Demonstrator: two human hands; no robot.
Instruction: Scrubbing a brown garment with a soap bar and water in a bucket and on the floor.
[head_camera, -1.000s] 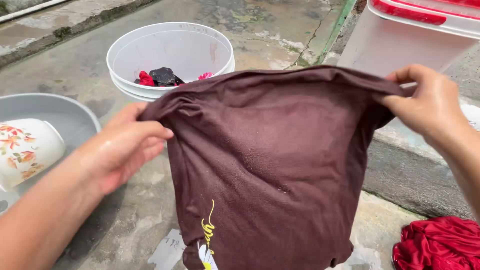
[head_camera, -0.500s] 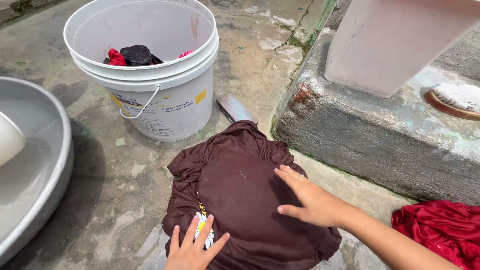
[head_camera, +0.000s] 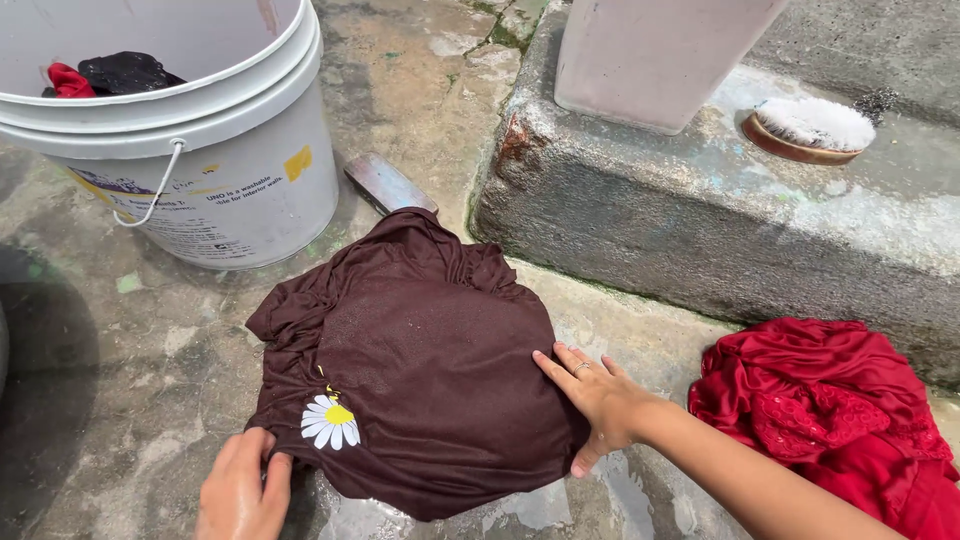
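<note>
A wet dark brown shirt (head_camera: 420, 350) with a white and yellow daisy print lies bunched on the concrete floor. My right hand (head_camera: 592, 400) rests flat on its right edge, fingers spread, a ring on one finger. My left hand (head_camera: 240, 492) grips the shirt's lower left hem, near the daisy.
A white plastic bucket (head_camera: 220, 170) with dark and red clothes inside stands at the upper left. A red garment (head_camera: 830, 410) lies heaped at the right. On the concrete ledge (head_camera: 700, 220) sit a scrubbing brush (head_camera: 808, 127) and a pale container (head_camera: 650, 60). A flat bar (head_camera: 388, 186) lies by the bucket.
The shirt, held up spread between both hands a second ago, now lies on the floor. My left hand has moved from on top of the shirt to its lower left hem. The view has shifted right.
</note>
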